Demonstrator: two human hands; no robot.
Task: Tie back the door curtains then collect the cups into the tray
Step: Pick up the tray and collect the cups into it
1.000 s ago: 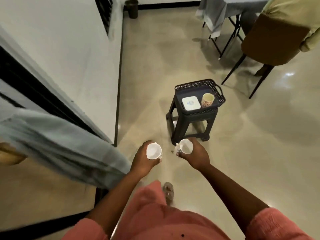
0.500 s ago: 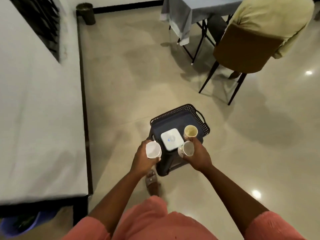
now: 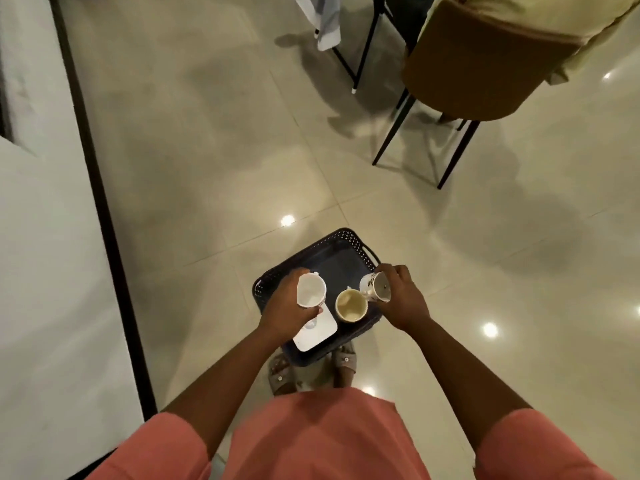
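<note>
The tray (image 3: pixel 277 277) sits low in the middle of the frame, a cup (image 3: pixel 350 305) and a flat box (image 3: pixel 317 332) inside it. Above it two hands each hold a cup, the left hand (image 3: pixel 284 311) left of centre, the right hand (image 3: pixel 401 299) to the right. A chair (image 3: pixel 478 84) stands at upper right.

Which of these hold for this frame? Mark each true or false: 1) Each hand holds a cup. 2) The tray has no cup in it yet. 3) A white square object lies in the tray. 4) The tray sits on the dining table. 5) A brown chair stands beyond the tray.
1) True: the left hand grips a white cup; the right hand grips a patterned cup.
2) False: a beige cup already stands in the dark tray.
3) True: the white square object.
4) False: it stands low, over the floor, by the person's feet.
5) True: the brown chair.
</note>
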